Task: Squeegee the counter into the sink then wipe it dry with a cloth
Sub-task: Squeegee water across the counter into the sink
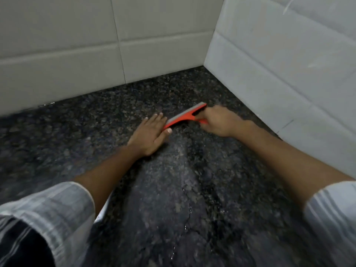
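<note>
Both hands work the squeegeeing step: the right hand [218, 122] grips the orange squeegee [185, 115] near the desk [173, 189] corner, left hand [149, 134] flat with straight fingers [157, 118], and next I expect a pull toward the unseen sink.

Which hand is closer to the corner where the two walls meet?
Right. The right hand, gripping the squeegee, lies nearer the corner; the left hand rests flat farther out.

A dark speckled stone table [192, 189] is seen, bounded by tiled walls at a corner. An orange squeegee [185, 116] and a flat left hand [150, 134] are rested on its wet surface.
</note>
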